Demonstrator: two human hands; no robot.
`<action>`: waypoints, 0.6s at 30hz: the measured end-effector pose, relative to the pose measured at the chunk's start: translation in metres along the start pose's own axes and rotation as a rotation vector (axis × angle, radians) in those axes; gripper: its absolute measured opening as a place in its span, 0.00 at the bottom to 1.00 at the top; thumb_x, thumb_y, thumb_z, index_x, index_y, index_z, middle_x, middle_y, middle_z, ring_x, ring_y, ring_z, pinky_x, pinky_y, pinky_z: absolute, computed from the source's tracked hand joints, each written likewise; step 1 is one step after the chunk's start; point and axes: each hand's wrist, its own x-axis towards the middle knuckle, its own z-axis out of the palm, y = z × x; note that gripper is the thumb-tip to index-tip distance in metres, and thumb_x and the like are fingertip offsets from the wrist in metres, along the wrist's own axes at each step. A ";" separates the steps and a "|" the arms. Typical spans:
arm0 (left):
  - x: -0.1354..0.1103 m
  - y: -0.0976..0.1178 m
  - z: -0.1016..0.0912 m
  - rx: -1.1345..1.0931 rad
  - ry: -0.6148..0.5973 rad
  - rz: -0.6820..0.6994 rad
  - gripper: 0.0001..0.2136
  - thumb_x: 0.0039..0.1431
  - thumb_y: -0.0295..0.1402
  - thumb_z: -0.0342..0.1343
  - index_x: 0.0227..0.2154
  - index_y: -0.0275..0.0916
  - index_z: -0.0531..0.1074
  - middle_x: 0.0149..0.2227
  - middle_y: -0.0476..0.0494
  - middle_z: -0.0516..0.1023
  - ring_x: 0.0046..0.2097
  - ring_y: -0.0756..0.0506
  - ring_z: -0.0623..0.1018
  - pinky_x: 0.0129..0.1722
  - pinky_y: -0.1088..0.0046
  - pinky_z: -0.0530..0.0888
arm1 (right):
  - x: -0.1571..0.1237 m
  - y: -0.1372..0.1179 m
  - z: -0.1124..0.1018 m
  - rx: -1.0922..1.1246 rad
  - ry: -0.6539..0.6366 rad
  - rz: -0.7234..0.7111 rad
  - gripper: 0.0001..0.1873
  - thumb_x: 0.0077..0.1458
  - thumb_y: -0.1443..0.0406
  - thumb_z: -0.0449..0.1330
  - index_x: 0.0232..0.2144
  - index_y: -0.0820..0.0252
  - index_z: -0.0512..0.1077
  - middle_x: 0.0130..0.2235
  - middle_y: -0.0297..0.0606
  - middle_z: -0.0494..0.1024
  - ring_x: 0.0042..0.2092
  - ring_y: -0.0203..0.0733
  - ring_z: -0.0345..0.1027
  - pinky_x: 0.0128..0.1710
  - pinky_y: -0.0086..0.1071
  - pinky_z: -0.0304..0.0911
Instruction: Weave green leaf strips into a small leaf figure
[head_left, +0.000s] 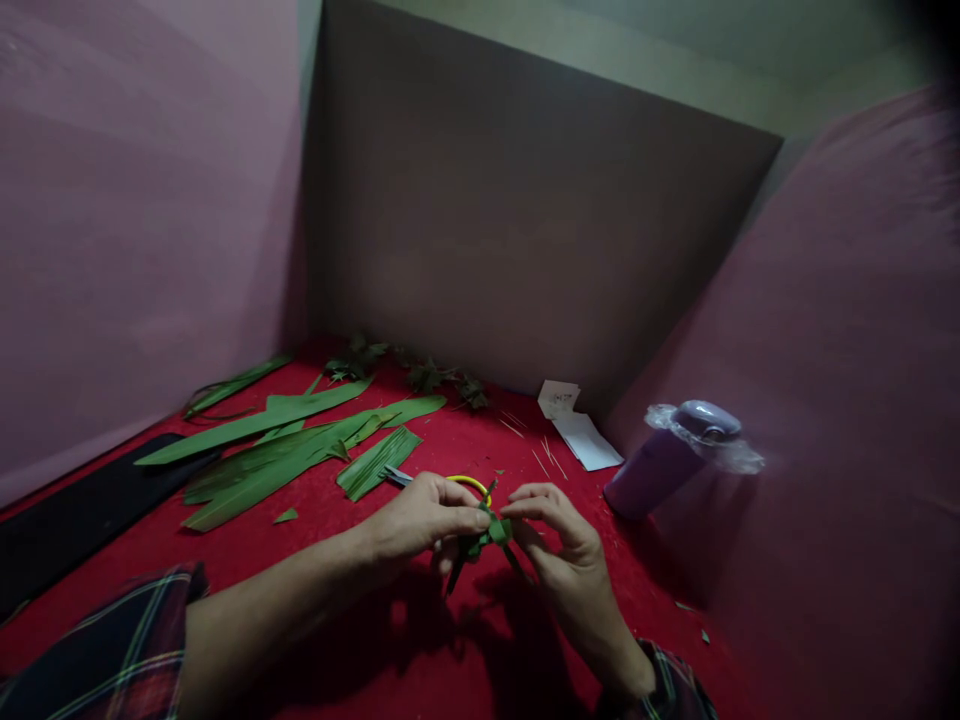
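Small green strips of leaf, folded or woven together (499,530), are held up just above the red cloth. My left hand (424,520) pinches this folded leaf piece between thumb and fingers. From the other side, my right hand (559,540) closes its thumb and fingertips on the piece's right edge; the exact contact is too small to make out. Dark strip ends hang below the fingers. Behind my left hand lie scissors with a yellow handle (471,482), partly hidden by the hand. A cut leaf section (379,462) rests beside their blades.
Long green leaves (300,455) spread over the red cloth (480,430) on the left, near a black flat object (90,510). Leafy sprigs (427,375) lie at the back. Thin sticks (551,458), white papers (587,441) and a purple bottle (667,460) stand or lie right.
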 end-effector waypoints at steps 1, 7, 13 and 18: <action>-0.001 0.001 0.000 0.000 0.002 -0.006 0.13 0.47 0.39 0.58 0.22 0.31 0.71 0.17 0.50 0.70 0.14 0.56 0.65 0.15 0.81 0.59 | 0.002 0.000 -0.001 -0.036 0.003 -0.028 0.05 0.53 0.68 0.59 0.31 0.56 0.75 0.32 0.35 0.69 0.35 0.39 0.64 0.35 0.32 0.61; -0.001 0.002 0.000 -0.007 -0.023 0.024 0.13 0.48 0.40 0.58 0.24 0.31 0.72 0.20 0.48 0.72 0.15 0.56 0.65 0.16 0.81 0.60 | 0.009 -0.006 -0.003 -0.286 -0.034 -0.132 0.07 0.54 0.69 0.58 0.32 0.54 0.75 0.27 0.34 0.70 0.31 0.39 0.63 0.33 0.33 0.59; 0.002 -0.001 -0.003 -0.053 0.033 0.022 0.13 0.48 0.40 0.58 0.23 0.32 0.70 0.18 0.50 0.71 0.14 0.56 0.65 0.15 0.82 0.58 | 0.005 -0.004 0.002 -0.172 -0.024 -0.109 0.07 0.55 0.71 0.55 0.33 0.58 0.72 0.37 0.39 0.71 0.37 0.39 0.67 0.34 0.31 0.63; 0.004 0.001 -0.003 -0.091 0.141 0.009 0.13 0.48 0.40 0.58 0.21 0.33 0.69 0.15 0.51 0.69 0.14 0.56 0.65 0.15 0.82 0.58 | -0.002 0.004 0.003 -0.190 0.019 -0.129 0.09 0.57 0.70 0.54 0.41 0.58 0.69 0.35 0.37 0.73 0.34 0.36 0.68 0.32 0.29 0.65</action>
